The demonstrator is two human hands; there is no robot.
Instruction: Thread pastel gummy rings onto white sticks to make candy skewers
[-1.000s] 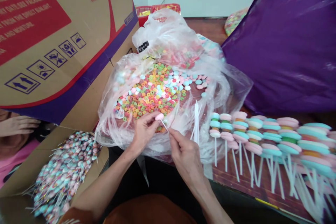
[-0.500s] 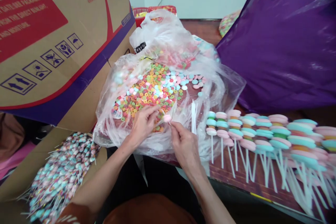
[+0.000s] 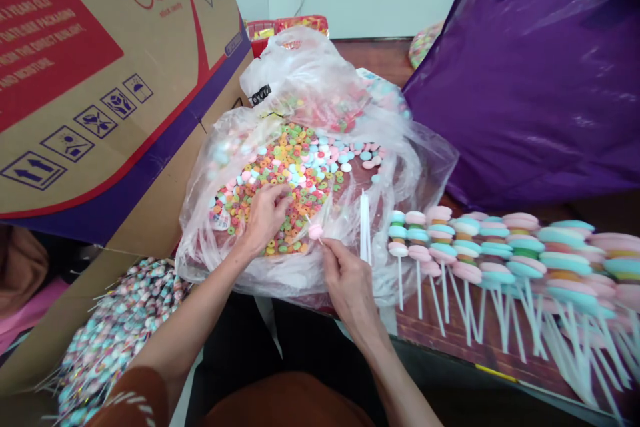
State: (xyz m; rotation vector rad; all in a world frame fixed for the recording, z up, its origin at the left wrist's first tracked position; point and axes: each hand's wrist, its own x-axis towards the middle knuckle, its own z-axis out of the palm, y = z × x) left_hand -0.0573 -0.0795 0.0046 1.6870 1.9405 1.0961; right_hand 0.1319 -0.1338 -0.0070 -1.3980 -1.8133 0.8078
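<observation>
My right hand (image 3: 350,280) pinches a thin white lollipop stick between thumb and forefinger. Threaded near the tip of that stick is a pink candy (image 3: 315,231). My left hand (image 3: 267,213) is over the loose pile of small ring candies (image 3: 285,233), its fingers curled together at the pile; whether a candy is between them is hidden. Pink, blue and white round candies (image 3: 323,153) are mixed in behind the rings. The pile lies on a clear plastic bag (image 3: 420,153). Just right of the pile, a few white sticks (image 3: 365,227) lie together.
Finished-looking candy skewers (image 3: 467,247) line the table on the right. A purple bag (image 3: 540,80) rises behind them. At the left stands a cardboard box (image 3: 165,180), with many wrapped candy sticks (image 3: 115,333) below it. A red basket (image 3: 260,30) sits at the back.
My left hand has moved left and away from the stick, back onto the ring candies. My right hand still holds the stick with the pink candy. The view has shifted slightly.
</observation>
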